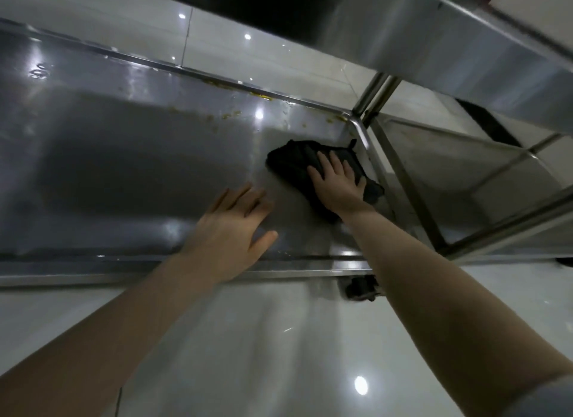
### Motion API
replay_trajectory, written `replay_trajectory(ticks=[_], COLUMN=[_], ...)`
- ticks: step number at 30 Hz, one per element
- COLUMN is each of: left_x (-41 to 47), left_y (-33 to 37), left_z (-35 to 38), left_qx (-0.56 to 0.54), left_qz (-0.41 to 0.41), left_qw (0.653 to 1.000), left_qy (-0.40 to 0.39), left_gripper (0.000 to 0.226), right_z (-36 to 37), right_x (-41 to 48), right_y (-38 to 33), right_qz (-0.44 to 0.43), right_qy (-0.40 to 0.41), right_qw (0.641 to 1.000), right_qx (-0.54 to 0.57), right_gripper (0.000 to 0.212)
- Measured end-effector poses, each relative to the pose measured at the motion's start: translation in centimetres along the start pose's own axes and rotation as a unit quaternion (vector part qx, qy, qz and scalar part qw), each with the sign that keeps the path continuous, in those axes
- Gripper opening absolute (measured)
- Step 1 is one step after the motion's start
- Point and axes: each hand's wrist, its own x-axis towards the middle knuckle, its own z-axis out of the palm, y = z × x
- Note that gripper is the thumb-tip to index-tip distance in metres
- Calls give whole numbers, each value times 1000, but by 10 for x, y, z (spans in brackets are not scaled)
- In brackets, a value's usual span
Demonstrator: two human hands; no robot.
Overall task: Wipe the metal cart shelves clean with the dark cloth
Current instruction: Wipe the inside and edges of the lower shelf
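The lower metal cart shelf (124, 168) fills the left and middle of the head view, seen from above. A dark cloth (294, 165) lies bunched near its far right corner. My right hand (336, 184) presses flat on the cloth with fingers spread over it. My left hand (232, 227) rests flat and open on the bare shelf, just left of the cloth, holding nothing. Yellow-brown food specks (231, 115) dot the shelf along its far rim.
An upper shelf edge (465, 53) overhangs at the top right. A vertical cart post (372, 97) rises at the right corner. A caster wheel (361, 288) shows below the near rim. Glossy white floor tiles (279, 354) surround the cart.
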Motion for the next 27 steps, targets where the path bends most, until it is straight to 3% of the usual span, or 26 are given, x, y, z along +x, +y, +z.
replay_trajectory(ticks=[2,6,10,16,20,23,27], left_x=[1,2,1,0,3,4,3], left_y=[2,4,2,3,2,3,5], left_z=[-1,-1,1,-1,0,-1,0], left_qx=[-4,-19,-3,-5,-7,-10,-19], left_qz=[-7,-8,12,15,4,-1,8], left_qw=[1000,1000,1000,1000,1000,1000,1000], left_qy=[-11,-1,5,10,13,6,18], left_gripper=[61,62,61,59,63,67,62], right_z=[1,-1,-2,-19,-19,-18,-16], right_x=[-2,-73,-151,-59,4,-2,-78], right_y=[-13,7,56,71,47,38,78], right_qz=[11,-60,-61,1,19,15,-12], right_qy=[3,-40,12,-22,9,4,-2], right_qw=[1000,997,997,998,1000,1000,998], right_qx=[9,-39,-56,-56,-15,-9,-58], right_gripper=[62,61,61,61,61,61,62])
